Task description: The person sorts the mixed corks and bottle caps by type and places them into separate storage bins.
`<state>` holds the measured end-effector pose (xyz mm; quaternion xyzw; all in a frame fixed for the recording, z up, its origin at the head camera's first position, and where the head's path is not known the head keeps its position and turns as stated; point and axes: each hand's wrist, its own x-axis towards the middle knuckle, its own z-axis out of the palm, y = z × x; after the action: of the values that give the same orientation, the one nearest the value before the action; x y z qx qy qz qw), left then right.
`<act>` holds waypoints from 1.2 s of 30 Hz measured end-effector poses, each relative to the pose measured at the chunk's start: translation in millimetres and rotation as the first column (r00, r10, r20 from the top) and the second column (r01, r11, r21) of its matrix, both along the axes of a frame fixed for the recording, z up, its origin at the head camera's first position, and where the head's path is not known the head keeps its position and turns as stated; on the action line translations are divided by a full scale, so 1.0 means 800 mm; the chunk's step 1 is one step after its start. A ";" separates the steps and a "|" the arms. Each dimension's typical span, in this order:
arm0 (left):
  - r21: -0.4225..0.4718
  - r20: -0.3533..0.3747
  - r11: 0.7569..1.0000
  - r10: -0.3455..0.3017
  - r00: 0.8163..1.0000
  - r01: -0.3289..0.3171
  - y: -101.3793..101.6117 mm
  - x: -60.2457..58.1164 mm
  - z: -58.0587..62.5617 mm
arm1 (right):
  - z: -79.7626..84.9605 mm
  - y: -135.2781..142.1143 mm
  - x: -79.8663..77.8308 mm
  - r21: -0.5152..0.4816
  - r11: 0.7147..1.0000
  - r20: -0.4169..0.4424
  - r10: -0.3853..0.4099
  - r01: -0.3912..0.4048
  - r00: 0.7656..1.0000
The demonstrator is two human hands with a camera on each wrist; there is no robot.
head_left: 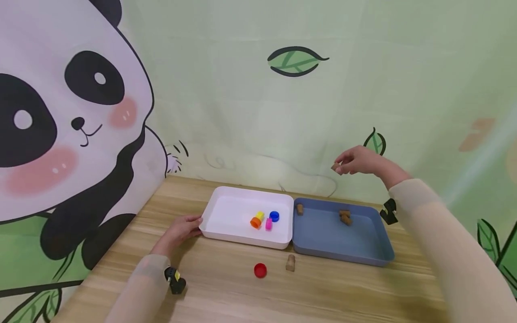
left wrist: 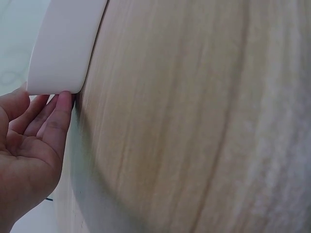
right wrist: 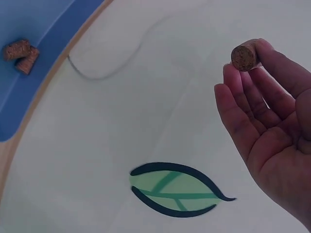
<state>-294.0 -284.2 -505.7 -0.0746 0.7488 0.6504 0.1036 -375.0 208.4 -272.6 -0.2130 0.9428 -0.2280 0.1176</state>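
My right hand (head_left: 356,160) is raised above the far edge of the table, pinching a cork (right wrist: 244,57) between thumb and fingertips. Behind it is the wall cloth. My left hand (head_left: 181,231) holds the left end of a white tray (head_left: 238,237), with thumb (left wrist: 14,103) at the rim and fingers against the outer wall. Inside that tray lie orange (head_left: 255,222) and blue bottle caps (head_left: 274,216), plus small yellow (head_left: 260,216) and pink pieces (head_left: 269,224). A blue-grey tray (head_left: 343,256) adjoins it on the right, with a cork (head_left: 300,209) near its left wall and more corks (head_left: 345,218) toward the back.
On the wooden table (head_left: 218,291) in front of the trays are a red bottle cap (head_left: 260,270) and a standing cork (head_left: 291,263). A cloth with a panda and leaves (head_left: 296,61) hangs right behind the table.
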 end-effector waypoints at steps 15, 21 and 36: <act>0.075 -0.059 0.994 -0.077 0.995 0.081 -0.015 -0.003 -0.013 | -0.098 -0.010 -0.022 0.065 0.998 0.079 -0.022 0.017 0.997; -0.005 -0.005 0.999 -0.037 0.999 0.037 -0.004 0.000 0.000 | -0.127 -0.016 -0.027 0.091 0.996 0.071 -0.031 0.024 0.997; -0.009 -0.004 1.000 -0.015 1.000 0.015 -0.001 0.000 -0.002 | -0.185 -0.023 -0.021 0.111 0.991 0.068 -0.088 0.080 0.994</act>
<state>-294.4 -285.1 -507.2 -0.0682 0.7523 0.6465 0.1067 -391.6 189.9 -420.5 -0.1582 0.9569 -0.1888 0.1537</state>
